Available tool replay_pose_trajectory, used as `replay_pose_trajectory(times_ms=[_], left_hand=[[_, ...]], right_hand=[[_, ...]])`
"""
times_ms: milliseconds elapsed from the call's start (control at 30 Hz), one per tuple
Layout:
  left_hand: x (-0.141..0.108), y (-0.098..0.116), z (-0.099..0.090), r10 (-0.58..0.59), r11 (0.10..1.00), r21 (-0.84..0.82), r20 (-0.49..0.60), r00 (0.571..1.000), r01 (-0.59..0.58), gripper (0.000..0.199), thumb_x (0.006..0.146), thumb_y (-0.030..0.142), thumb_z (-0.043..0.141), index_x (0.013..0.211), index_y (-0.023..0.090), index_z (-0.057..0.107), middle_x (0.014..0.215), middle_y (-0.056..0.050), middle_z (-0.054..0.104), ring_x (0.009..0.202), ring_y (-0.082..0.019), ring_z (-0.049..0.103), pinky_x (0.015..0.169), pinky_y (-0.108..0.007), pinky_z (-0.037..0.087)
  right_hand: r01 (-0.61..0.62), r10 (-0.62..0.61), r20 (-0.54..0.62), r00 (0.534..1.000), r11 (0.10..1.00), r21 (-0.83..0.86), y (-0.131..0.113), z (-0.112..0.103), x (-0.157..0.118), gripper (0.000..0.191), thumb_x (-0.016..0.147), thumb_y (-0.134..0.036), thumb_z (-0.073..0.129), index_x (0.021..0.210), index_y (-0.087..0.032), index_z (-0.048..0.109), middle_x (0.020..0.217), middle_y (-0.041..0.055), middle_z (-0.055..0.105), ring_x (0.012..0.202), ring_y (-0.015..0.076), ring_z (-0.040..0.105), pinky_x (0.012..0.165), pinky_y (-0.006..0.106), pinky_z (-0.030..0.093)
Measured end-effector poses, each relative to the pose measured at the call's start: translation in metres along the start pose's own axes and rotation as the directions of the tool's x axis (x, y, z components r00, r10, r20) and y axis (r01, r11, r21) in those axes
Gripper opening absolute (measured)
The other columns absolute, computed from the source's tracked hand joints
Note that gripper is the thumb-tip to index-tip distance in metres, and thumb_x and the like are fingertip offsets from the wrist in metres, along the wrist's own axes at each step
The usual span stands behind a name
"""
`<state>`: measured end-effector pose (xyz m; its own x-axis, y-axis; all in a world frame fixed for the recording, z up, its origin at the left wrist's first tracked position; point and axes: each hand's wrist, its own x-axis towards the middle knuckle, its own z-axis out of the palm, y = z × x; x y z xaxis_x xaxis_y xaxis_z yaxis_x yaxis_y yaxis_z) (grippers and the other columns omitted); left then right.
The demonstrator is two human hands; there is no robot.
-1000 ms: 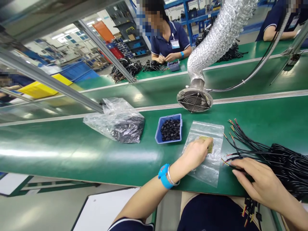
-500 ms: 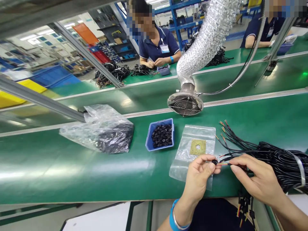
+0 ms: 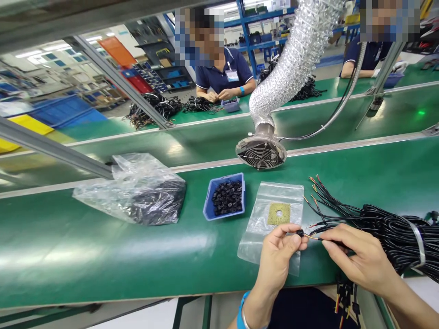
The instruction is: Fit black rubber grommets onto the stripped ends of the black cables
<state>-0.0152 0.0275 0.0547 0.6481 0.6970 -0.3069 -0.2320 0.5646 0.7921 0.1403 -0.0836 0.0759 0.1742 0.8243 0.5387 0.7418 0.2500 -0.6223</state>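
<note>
Between thumb and fingers of my left hand point(image 3: 283, 249) is a small black ring-like part point(image 3: 300, 233). My right hand point(image 3: 358, 253) pinches a black cable point(image 3: 321, 239) close to its end. Thin yellowish and reddish inner wires point(image 3: 311, 236) run from that end to the black part; whether they pass through it I cannot tell. Beneath my left hand lies a clear zip bag point(image 3: 252, 244) with a yellowish square pad point(image 3: 274, 214) with a round hole on it. Beside my right hand is a tied bundle of black cables point(image 3: 387, 228), several with bare coloured wire ends.
A blue bin point(image 3: 207, 203) of small black parts stands left of the zip bag. Farther left lies a large plastic bag point(image 3: 154, 196) with dark contents. An extractor hood point(image 3: 261, 153) hangs over the bench. Black connectors point(image 3: 346, 292) dangle at the front edge. Two co-workers sit opposite.
The view has shifted slightly, so the bench sits a little lower and farther left. Both hands keep their grips; the short wires between them now bow slightly.
</note>
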Motion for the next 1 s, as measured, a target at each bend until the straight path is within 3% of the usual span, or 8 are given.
replay_pose_trajectory(times_ms=[467,733,900,1000], left_hand=[[0.0007,0.0003,-0.0027,-0.010,0.999,0.041,0.031,0.999,0.009,0.033,0.065,0.035,0.090,0.089,0.016,0.078,0.072,-0.004,0.075,0.067,-0.011,0.072,0.066,-0.013,0.057],[0.0014,-0.0054,-0.0068,0.086,0.992,0.090,0.072,0.994,-0.092,0.025,0.067,0.033,0.089,0.085,0.019,0.079,0.089,-0.002,0.071,0.070,-0.012,0.072,0.065,-0.016,0.059],[0.0009,-0.0036,-0.0052,0.062,0.992,0.106,0.036,0.997,-0.065,0.033,0.066,0.038,0.090,0.088,0.017,0.078,0.072,-0.002,0.070,0.065,-0.011,0.069,0.068,-0.018,0.058],[-0.0008,-0.0010,0.0003,0.091,0.979,0.181,0.036,0.995,-0.096,0.031,0.064,0.037,0.090,0.083,0.016,0.077,0.082,-0.003,0.069,0.066,-0.011,0.067,0.066,-0.020,0.058]], right_hand=[[-0.054,0.053,-0.026,0.998,0.998,-0.028,0.0020,-0.0002,0.0001,0.014,0.094,-0.014,0.055,0.103,-0.023,0.062,0.082,-0.0028,0.066,0.071,0.0066,0.060,0.065,0.019,0.047],[-0.047,0.044,-0.051,0.998,0.996,-0.074,0.0016,-0.0001,-0.0006,0.012,0.094,-0.014,0.056,0.100,-0.021,0.063,0.080,-0.0020,0.066,0.068,0.0069,0.060,0.064,0.019,0.048],[-0.023,0.021,-0.029,0.999,0.999,-0.045,0.0003,0.0004,-0.0007,0.012,0.093,-0.013,0.056,0.100,-0.019,0.064,0.080,-0.0004,0.067,0.068,0.0077,0.060,0.063,0.020,0.047],[-0.017,0.017,0.011,1.000,1.000,-0.020,-0.0001,0.0020,-0.0017,0.013,0.093,-0.013,0.054,0.100,-0.019,0.063,0.079,0.0001,0.065,0.069,0.0088,0.059,0.063,0.022,0.045]])
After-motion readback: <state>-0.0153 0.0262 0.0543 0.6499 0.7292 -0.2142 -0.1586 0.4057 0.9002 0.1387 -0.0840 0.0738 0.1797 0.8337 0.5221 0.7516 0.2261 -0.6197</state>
